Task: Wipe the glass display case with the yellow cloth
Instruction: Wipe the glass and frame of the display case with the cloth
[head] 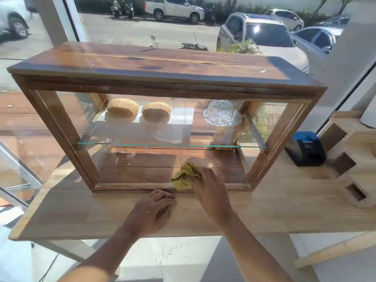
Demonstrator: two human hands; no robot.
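Case [162, 78]: wood frame, glass front, standing on a pale wooden counter [264, 210] before a window. Occupies the centre of view, from 9 to 3 o'clock.

Cloth [184, 176]: yellow, bunched, pressed against the lower part of the front glass, just right of centre, near the bottom rail of the frame.

Right hand [209, 190]: at 5 o'clock from the cloth, fingers curled round the bunched cloth, holding it to the glass. Forearm runs down toward 5 o'clock and out of view.

Left hand [154, 210]: on the counter at 7 o'clock from the cloth, just in front of the bottom rail. Fingers bent under, fingertips against the counter by the rail; it holds nothing.

Inside the case: a glass shelf [173, 145] across the middle. On it, two round woven covers [122, 108] at 11 o'clock, side by side, and a cut-glass dome [218, 112] at 1 o'clock.

A black and blue device [305, 149] sits on the counter at 3 o'clock, beside the right post of the case. Parked cars [264, 31] show through the window at 12 to 2 o'clock.
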